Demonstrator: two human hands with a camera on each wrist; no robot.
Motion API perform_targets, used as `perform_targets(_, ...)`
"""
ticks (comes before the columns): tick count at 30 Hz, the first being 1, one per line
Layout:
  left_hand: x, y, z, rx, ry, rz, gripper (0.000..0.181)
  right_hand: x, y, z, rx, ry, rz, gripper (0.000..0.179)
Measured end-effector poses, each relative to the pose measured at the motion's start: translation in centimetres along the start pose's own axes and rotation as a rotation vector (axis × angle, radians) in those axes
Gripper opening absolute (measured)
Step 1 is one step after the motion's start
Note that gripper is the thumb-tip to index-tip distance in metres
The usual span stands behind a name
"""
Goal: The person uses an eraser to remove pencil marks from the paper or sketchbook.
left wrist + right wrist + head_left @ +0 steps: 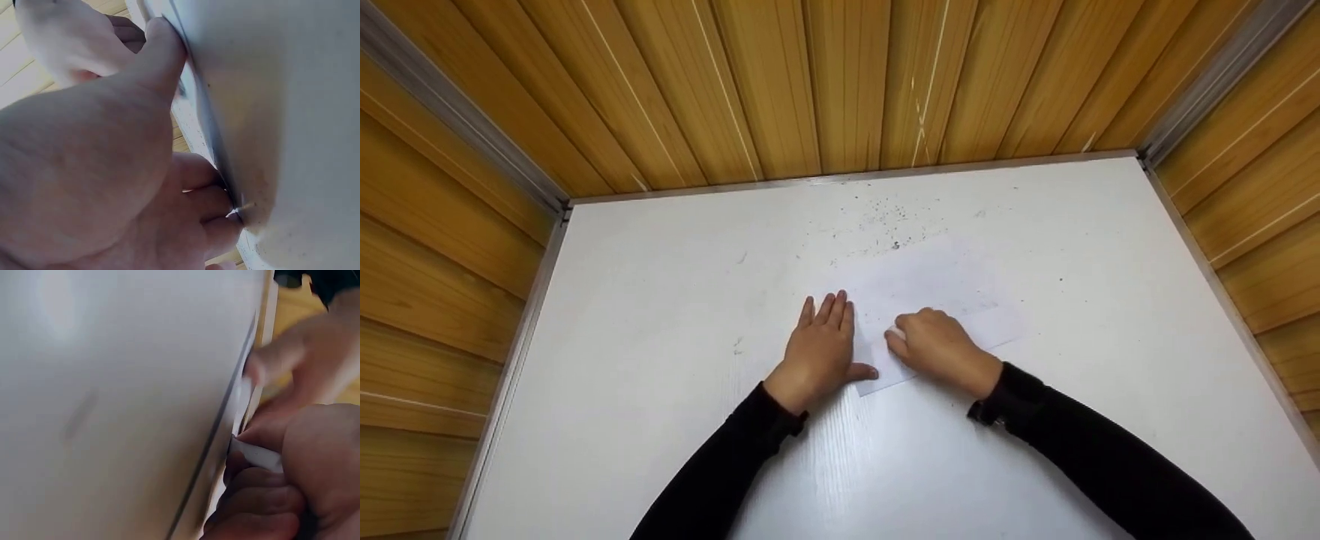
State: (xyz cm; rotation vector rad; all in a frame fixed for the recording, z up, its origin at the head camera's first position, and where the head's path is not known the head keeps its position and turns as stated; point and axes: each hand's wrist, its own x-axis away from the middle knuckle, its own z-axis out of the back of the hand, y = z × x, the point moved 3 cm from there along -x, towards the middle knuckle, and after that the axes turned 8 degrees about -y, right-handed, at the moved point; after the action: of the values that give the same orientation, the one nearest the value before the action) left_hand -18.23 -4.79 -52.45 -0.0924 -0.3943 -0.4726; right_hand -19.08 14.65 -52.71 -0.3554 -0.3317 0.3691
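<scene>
A white sheet of paper (922, 274) lies at a slant on the white table. My left hand (821, 349) presses its left side, fingers straight and thumb spread over the near corner; in the left wrist view that hand (129, 152) lies low along the surface. My right hand (941, 345) is over the paper's near part, fingers curled round a small white eraser (895, 331). The right wrist view shows the eraser (257, 457) pinched between thumb and fingers, one end against the paper. Most of it is hidden by the hand. Faint grey marks run across the sheet.
Dark crumbs (885, 214) are scattered on the table (660, 300) beyond the paper's far edge. Wood-patterned panels (780, 90) with grey metal edging stand at the back and both sides.
</scene>
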Motion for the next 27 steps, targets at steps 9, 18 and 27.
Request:
perform_targets(9, 0.1, -0.1, 0.4, -0.003, -0.033, 0.010, 0.123, 3.3, 11.9, 6.1, -0.036, 0.018, -0.307, 0.054)
perform_targets(18, 0.3, 0.0, 0.1, 0.037, -0.028, -0.018, 0.123, 3.3, 10.5, 5.8, -0.093, -0.006, -0.299, 0.048)
perform_targets(27, 0.2, -0.1, 0.1, 0.022, 0.003, -0.021, 0.123, 0.8, -0.3, 2.5, -0.092, -0.098, -0.112, 0.037)
